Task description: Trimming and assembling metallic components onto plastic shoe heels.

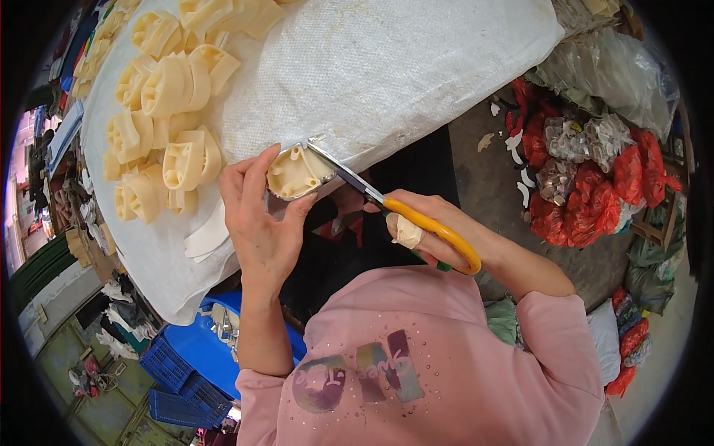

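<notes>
My left hand [260, 212] grips a hollow, cream plastic piece [292, 176], shaped like a shoe heel, between thumb and fingers at the near edge of the table. Its open, ribbed side faces up, and a thin dark or shiny rim shows round part of it. Scissors [349, 175] with a yellow-orange handle are in my right hand [420, 227], whose thumb carries a beige wrap. Their blades lie against the right side of the heel piece, with the tips just beyond its far edge. Whether the blades are parted is hard to see.
A white woven sheet [357, 74] covers the table. Several similar cream heel pieces [175, 85] are heaped at its left, near a white curved strip [208, 238]. Red plastic bags [587, 201] lie on the floor at right. A blue tub [197, 342] and crates [167, 364] stand lower left.
</notes>
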Available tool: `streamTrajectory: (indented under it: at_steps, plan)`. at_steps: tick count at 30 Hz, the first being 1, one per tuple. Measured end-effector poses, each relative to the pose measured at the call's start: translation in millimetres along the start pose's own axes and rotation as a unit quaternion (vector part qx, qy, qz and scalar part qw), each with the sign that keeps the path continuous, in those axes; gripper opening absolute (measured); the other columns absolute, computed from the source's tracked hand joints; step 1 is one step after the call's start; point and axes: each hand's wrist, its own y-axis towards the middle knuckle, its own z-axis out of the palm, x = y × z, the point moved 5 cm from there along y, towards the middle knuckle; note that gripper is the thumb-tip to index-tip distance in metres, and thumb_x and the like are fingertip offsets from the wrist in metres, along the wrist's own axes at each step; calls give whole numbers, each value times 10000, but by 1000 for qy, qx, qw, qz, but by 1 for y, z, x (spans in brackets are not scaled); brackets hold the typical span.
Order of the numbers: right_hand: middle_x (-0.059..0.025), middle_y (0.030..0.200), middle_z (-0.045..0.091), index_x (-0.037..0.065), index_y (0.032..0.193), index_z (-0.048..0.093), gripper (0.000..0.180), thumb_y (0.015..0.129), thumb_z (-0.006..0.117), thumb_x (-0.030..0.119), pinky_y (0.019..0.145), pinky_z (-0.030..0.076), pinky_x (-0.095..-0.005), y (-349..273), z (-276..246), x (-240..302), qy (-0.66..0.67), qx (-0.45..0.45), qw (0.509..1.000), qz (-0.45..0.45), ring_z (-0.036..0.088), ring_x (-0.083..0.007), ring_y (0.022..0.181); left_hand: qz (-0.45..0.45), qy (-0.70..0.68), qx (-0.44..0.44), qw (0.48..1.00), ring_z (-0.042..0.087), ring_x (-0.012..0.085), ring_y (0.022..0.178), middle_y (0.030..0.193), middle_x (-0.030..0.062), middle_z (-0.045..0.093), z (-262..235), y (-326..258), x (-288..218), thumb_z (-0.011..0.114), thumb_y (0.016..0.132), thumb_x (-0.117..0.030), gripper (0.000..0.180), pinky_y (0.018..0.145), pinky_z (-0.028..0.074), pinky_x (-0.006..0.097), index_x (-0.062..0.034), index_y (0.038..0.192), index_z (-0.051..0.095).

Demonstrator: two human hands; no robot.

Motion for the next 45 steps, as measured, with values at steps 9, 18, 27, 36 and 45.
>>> streamTrajectory:
  at_steps: [9,18,27,36,45]
  plan:
    - [14,667,487,32,1210,499,417,924,512,335,433,377,-199,-1,12,-1,85,-12,996,1,458,-52,468,9,-4,-7,1000,521,275,919,974,117,487,0,1,0,775,600,-31,589,813,441,348,-41,1157,582]
    - [-63,797,551,64,1303,468,631,770,761,229,656,445,-245,-20,7,-12,-149,-169,967,-118,543,-120,709,1,-10,-11,1000,525,272,915,971,114,489,-1,2,-2,778,594,-21,587,821,443,345,-44,1149,589]
    - [-51,958,421,90,1396,404,812,681,786,133,797,383,-259,-43,-41,18,-95,-272,954,-78,425,-172,826,-5,-15,-15,1000,533,270,908,960,107,499,-2,0,0,787,591,-28,589,822,445,345,-50,1147,596]
    - [-73,792,507,119,1187,582,646,696,739,510,549,422,-366,-31,-53,41,-516,-145,840,-87,557,-252,657,0,-69,23,997,524,203,968,1013,63,511,-3,4,7,736,609,5,584,882,418,300,-31,1174,593]
    - [-37,772,516,136,1009,600,376,726,718,355,661,432,-357,-11,-55,61,-621,-87,760,-174,577,-215,683,-2,-76,49,996,513,170,976,1049,45,503,-4,6,10,757,625,-26,593,871,417,274,-29,1194,589]
